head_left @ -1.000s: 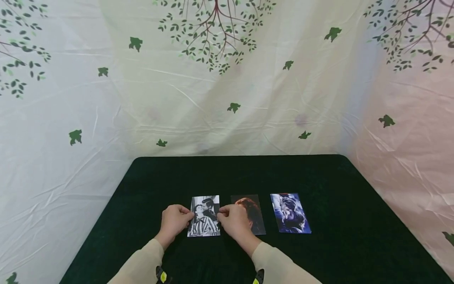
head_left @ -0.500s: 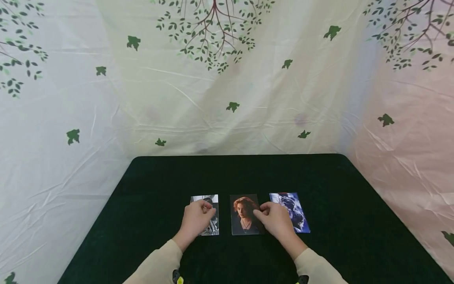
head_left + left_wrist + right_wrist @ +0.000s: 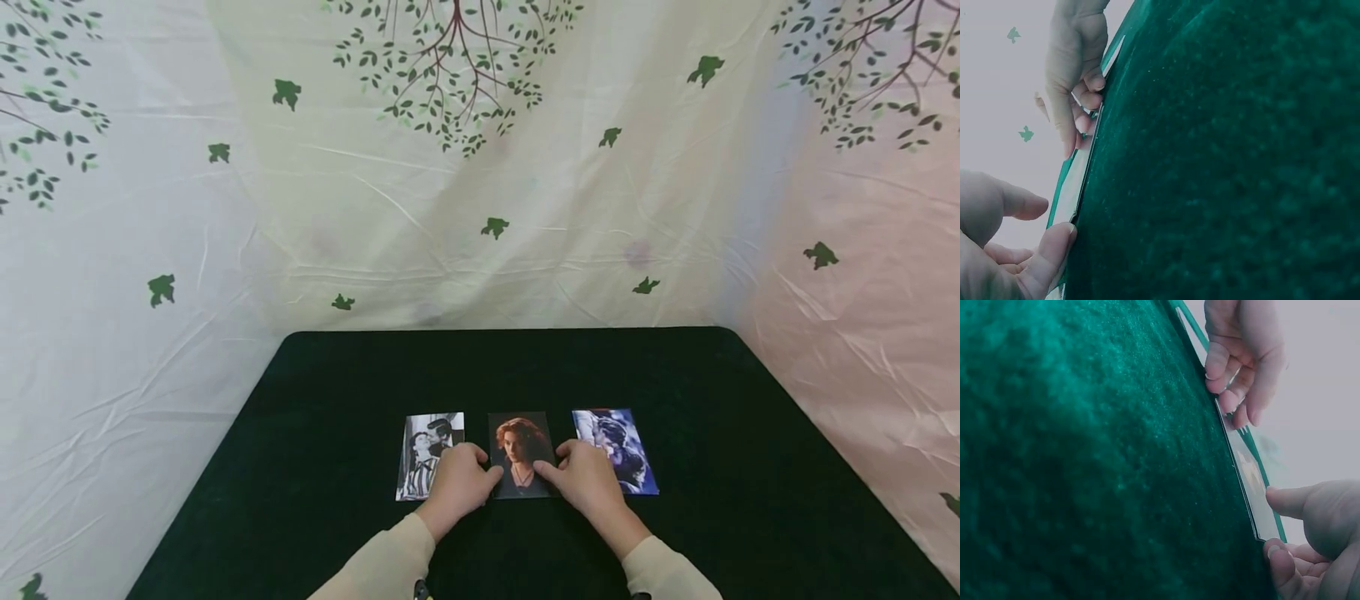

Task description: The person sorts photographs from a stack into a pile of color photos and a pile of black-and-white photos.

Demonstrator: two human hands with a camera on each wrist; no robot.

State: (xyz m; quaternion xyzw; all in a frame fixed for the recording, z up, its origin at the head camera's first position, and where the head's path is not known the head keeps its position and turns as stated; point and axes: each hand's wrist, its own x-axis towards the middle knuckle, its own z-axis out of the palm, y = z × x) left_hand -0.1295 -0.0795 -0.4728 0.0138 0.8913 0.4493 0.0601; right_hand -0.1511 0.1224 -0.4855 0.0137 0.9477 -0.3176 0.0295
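Pale creased backdrop point(image 3: 420, 196), printed leafy branches point(image 3: 457, 33), scattered green motifs point(image 3: 495, 227), dark green velvety table point(image 3: 480, 371)

So the left hand point(image 3: 459, 483) is moving off the black-and-white photo's point(image 3: 417, 458) left edge and is now reaching the left edge of the red-haired portrait point(image 3: 517, 446), so it's covering that first photo's lower right instead. Meanwhile the right hand point(image 3: 588, 479) is swapping the black-and-white photo for the portrait's right edge, so the portrait is showing way more and the blue-toned photo point(image 3: 630, 454) is getting partly hidden.
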